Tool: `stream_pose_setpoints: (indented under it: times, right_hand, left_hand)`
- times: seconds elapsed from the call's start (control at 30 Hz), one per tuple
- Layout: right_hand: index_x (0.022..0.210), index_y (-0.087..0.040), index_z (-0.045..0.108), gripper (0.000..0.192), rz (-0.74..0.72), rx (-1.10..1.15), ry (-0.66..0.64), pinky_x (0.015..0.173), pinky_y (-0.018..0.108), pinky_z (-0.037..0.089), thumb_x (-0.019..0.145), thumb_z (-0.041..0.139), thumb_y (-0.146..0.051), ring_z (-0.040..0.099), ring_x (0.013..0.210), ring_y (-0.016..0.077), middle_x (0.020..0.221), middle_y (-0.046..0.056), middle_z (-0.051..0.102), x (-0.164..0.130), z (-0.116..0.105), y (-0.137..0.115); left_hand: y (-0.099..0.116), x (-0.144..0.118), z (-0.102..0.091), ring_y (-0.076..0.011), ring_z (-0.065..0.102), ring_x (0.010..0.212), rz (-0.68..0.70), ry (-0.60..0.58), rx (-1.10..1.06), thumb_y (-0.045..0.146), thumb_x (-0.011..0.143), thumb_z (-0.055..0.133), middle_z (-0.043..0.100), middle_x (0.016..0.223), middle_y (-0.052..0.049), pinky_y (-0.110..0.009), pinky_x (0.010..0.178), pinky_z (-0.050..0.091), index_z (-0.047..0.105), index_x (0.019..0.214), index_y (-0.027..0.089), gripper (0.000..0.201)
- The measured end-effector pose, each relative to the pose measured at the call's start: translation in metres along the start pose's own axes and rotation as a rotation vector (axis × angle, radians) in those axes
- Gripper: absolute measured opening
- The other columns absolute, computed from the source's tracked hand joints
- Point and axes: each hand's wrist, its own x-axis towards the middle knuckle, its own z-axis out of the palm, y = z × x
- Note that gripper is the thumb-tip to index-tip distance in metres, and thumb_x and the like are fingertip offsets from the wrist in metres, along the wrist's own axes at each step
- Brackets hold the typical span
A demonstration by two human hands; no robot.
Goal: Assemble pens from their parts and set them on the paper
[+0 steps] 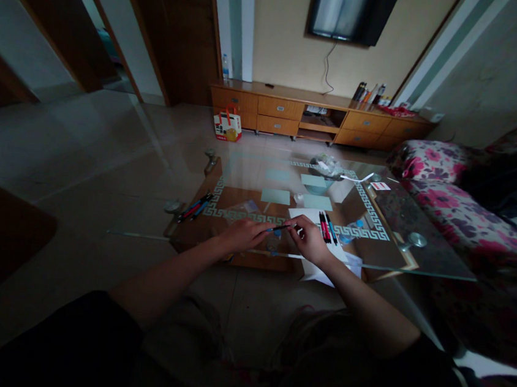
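1. Left hand [243,235] and right hand [310,239] — both rest at the near edge of the glass coffee table [418,259], holding one dark pen [280,227] between them. The left fingers are pressed together around the barrel end; the right fingertips pinch the opposite end, where a small pale part shows. The dim picture does not show whether that part is a cap or a tip.

2. Position of the pen — it lies nearly level, spanning the gap between the two hands, just above the glass and beside the left edge of the white paper sheet [305,215].

3. Right of the grip — a cluster of red and blue pens [327,227] lies on the sheet, close to the right hand's knuckles. A sideways jerk of that hand would likely scatter them.

4. Left of the grip — a second bundle of pens [196,206] lies on the glass, well apart from the left hand, and a clear plastic bag [244,207] lies just beyond that hand.

5. Risk at the grip — if the two ends separate suddenly, the hands may fly apart; a small loose part could drop past the near edge to the floor, since the grip sits right at that edge.

6. Risk to the sheet — its near portion overhangs the table edge under the right wrist; a dragging forearm could pull it off, pens included.

7. Light — the room is dim, so fine alignment at the pinch is hard to judge.
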Motion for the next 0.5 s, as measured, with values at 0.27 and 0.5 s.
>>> stream_pose_setpoints:
  times: [0.27,0.5]
  right_hand:
    - [0.105,-0.021,0.069,0.030,0.111,0.130,0.091,0.067,0.031,0.055,0.095,0.055,-0.045,0.063,0.077,0.0172,0.099,0.007,0.066,0.0003,0.0062,0.0073]
    - [0.104,-0.020,0.067,0.034,0.213,0.249,0.130,0.066,0.032,0.056,0.091,0.058,-0.050,0.063,0.075,0.0172,0.100,0.008,0.069,0.0009,0.0050,0.0088]
  left_hand:
    - [-0.0018,0.0002,0.0026,-0.0186,0.071,0.084,-0.001,0.017,0.008,0.031,0.099,0.045,0.075,0.099,-0.005,-0.029,0.079,0.053,0.059,0.131,0.026,0.035]
    - [-0.0019,0.0001,0.0007,-0.0184,0.070,0.083,0.005,0.014,0.022,0.031,0.100,0.045,0.075,0.100,-0.005,-0.029,0.078,0.053,0.060,0.130,0.027,0.034]
